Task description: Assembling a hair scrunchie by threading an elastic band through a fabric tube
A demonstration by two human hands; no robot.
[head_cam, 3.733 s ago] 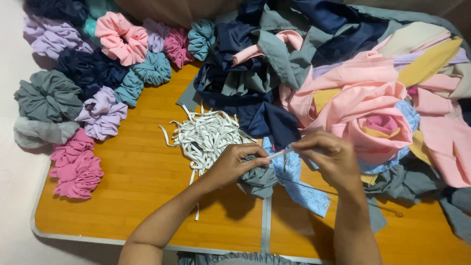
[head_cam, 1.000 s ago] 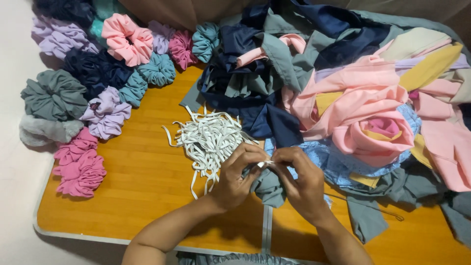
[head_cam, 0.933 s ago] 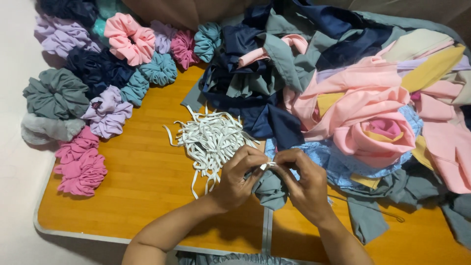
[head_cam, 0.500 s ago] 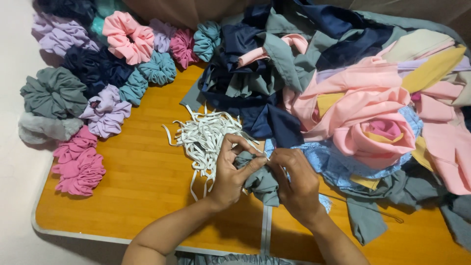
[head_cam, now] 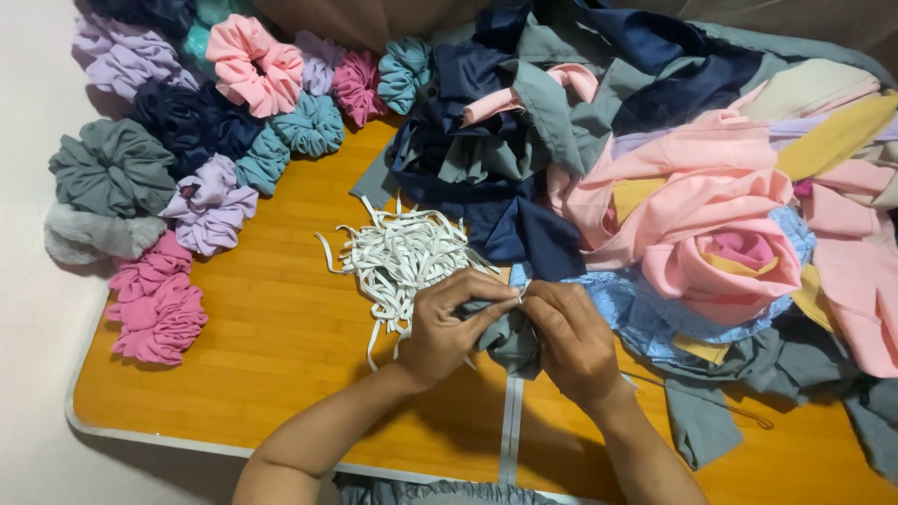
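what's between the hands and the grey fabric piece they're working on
Nothing visible. The left hand and the right hand both pinch the grey fabric piece directly, fingertips meeting at its top edge. The pile of white elastic strips lies just beyond the left hand, beside the grip, not in it.

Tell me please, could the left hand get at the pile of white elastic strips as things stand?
Probably yes: the left hand sits right beside the elastic strips, nothing between them, though it first must release the grey fabric both hands are pinching.
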